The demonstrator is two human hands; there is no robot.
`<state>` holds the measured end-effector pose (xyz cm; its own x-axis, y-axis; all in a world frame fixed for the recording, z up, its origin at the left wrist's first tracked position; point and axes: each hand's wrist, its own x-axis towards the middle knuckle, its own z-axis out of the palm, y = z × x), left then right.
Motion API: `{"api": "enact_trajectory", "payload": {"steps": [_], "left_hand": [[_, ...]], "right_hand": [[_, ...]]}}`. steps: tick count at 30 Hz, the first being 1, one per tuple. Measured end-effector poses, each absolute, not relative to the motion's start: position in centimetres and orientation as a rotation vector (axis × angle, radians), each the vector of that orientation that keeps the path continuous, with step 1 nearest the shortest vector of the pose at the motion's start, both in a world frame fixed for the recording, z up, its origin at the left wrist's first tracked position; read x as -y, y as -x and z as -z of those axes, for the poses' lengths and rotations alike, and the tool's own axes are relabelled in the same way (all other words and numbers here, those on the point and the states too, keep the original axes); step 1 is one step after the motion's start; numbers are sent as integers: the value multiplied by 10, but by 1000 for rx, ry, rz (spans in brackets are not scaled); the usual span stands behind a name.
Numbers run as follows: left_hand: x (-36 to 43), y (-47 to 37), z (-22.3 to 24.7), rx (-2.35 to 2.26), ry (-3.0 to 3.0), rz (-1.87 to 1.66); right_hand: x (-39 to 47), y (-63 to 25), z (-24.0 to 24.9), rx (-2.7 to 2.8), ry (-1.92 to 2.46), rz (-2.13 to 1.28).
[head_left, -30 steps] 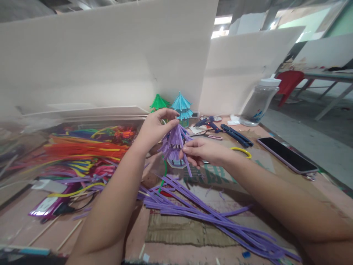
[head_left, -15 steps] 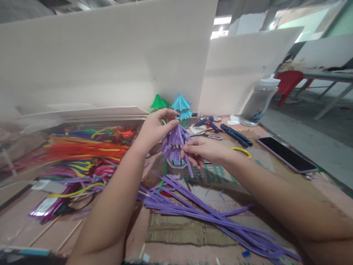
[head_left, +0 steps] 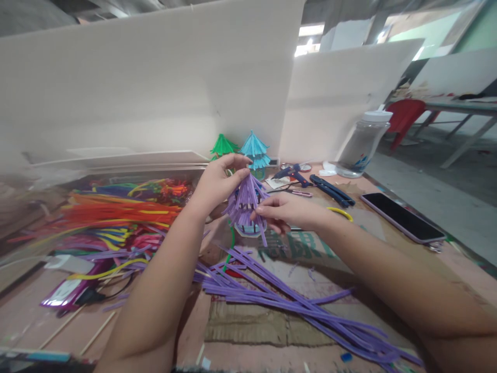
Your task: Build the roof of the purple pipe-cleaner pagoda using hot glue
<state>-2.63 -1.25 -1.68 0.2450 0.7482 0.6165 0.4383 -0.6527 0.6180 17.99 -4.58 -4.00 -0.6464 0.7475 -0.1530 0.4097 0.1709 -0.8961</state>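
A small purple pagoda (head_left: 247, 199) with a tiered roof of pipe cleaners stands on the table in front of me. My left hand (head_left: 223, 181) pinches the tip of its roof from above. On its right side, my right hand (head_left: 277, 210) has thumb and finger closed on a purple pipe cleaner (head_left: 263, 232) that hangs down past the lower tier. Loose purple pipe cleaners (head_left: 295, 305) lie in a fan nearer to me. Behind the pagoda stand a green pagoda (head_left: 222, 144) and a light blue pagoda (head_left: 254, 147), both partly hidden.
Bundles of orange pipe cleaners (head_left: 116, 207) lie at the left, near a shiny purple device (head_left: 73, 290). To the right are a glue gun (head_left: 297, 173), dark blue pliers (head_left: 332, 190), a phone (head_left: 402, 216) and a water bottle (head_left: 363, 145). A white board (head_left: 155, 83) rises behind.
My right hand has shifted slightly left, and the hanging purple pipe cleaner now lies closer to the pagoda and more upright. My left hand keeps its hold on the roof tip.
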Motion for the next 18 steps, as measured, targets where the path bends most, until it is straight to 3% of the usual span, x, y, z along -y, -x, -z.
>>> {"api": "enact_trajectory", "payload": {"steps": [4, 8, 18], "left_hand": [[13, 25, 16, -1100, -2186, -1360], [15, 27, 15, -1130, -2195, -1318], [24, 25, 11, -1280, -2309, -1072]], "right_hand": [[42, -194, 30, 2304, 1247, -944], [36, -201, 31, 2132, 1168, -508], [44, -192, 33, 2068, 1050, -352]]}}
